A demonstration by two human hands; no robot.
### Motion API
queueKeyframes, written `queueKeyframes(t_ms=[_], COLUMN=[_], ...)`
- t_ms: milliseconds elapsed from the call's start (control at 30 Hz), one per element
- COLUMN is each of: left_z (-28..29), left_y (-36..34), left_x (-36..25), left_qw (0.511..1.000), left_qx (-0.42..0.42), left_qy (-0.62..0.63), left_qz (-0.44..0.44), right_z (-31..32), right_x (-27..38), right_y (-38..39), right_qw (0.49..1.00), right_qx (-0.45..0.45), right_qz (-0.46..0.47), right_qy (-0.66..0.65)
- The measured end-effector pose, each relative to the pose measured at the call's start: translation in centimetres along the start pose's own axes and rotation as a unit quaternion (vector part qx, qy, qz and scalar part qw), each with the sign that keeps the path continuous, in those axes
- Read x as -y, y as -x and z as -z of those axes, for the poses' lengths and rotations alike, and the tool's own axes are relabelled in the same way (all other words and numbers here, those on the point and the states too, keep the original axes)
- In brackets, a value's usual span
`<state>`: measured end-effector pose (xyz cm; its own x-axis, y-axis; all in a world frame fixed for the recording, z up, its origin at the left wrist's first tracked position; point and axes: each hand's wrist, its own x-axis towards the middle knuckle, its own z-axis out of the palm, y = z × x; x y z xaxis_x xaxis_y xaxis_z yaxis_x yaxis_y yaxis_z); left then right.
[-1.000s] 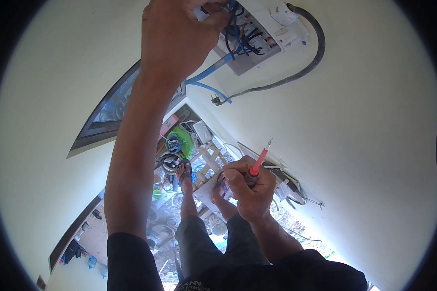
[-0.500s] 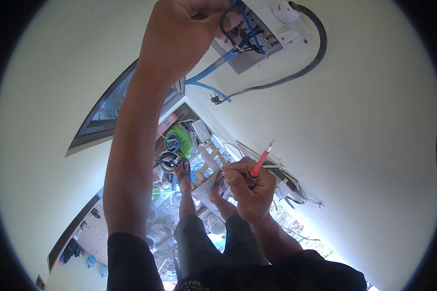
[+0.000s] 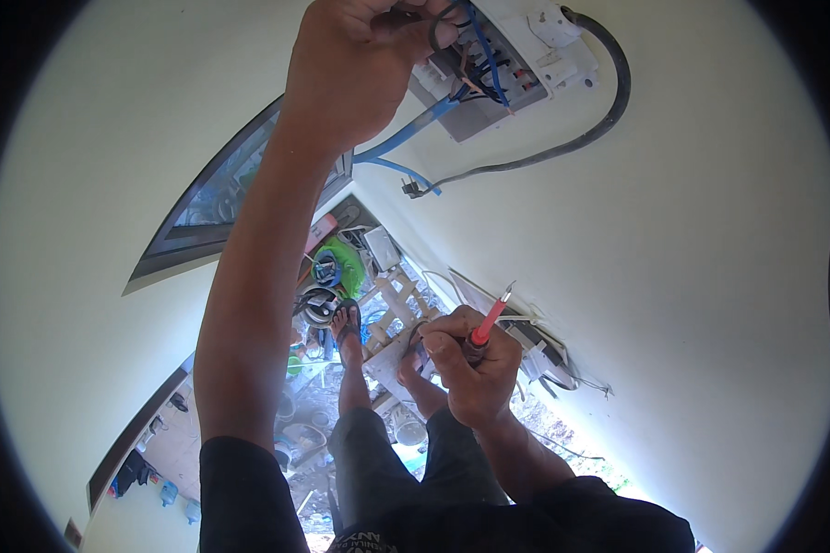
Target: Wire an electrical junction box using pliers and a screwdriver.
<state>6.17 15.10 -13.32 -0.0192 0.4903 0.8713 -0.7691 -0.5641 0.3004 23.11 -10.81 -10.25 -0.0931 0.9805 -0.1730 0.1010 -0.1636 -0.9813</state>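
Note:
High at the top of the view, my left hand (image 3: pixel 352 78) is closed at an open electrical box (image 3: pixel 470 122) on the wall. Its thumb and fingers pinch a looped black wire (image 3: pixel 432 39); the fingertips are partly hidden. Blue wires (image 3: pixel 494 74) and black wires with bare copper ends crowd the box. Lower down, apart from the box, my right hand (image 3: pixel 481 380) grips a red screwdriver (image 3: pixel 491 323), its metal tip pointing up and away. The lower part of its handle is hidden in the fist.
Blue conduit (image 3: pixel 401 135) enters the box. A thick black cable (image 3: pixel 616 83) loops down to a plug (image 3: pixel 412 188). My feet stand on a wooden platform (image 3: pixel 392 364). Below are a green bag (image 3: pixel 349 265), buckets and clutter. A window (image 3: pixel 214 198) lies left.
The view has shifted slightly, so the box and my left hand appear a little further right. Both hands keep their grips, and the screwdriver has barely moved.

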Motion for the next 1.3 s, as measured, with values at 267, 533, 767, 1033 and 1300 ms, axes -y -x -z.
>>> queueKeyframes(t_ms=[267,533,767,1033,1300], left_z=[-5.9,-4.1,-4.5,-4.2,-6.6], left_y=[-1.0,0.8,1.1,0.9,0.1], left_x=[-4.1,-4.5,-4.6,-3.3,-1.7], left_qw=[0.859,0.843,0.830,0.901,0.866], left_qx=[-0.272,-0.205,-0.236,-0.273,-0.357], left_qy=[-0.354,-0.447,-0.437,-0.328,-0.342], left_qz=[0.252,0.218,0.255,0.078,0.077], right_z=[0.4,0.0,-0.2,-0.6,-0.5], right_x=[-0.2,-0.5,-0.3,-0.4,-0.4], right_y=[-0.2,-0.4,-0.8,-0.3,-0.5], right_qw=[1.000,1.000,1.000,1.000,1.000], right_qx=[0.004,-0.007,-0.005,0.003,-0.003], right_qz=[-0.012,0.007,-0.018,-0.023,-0.017], right_qy=[0.001,0.006,0.018,0.021,0.017])
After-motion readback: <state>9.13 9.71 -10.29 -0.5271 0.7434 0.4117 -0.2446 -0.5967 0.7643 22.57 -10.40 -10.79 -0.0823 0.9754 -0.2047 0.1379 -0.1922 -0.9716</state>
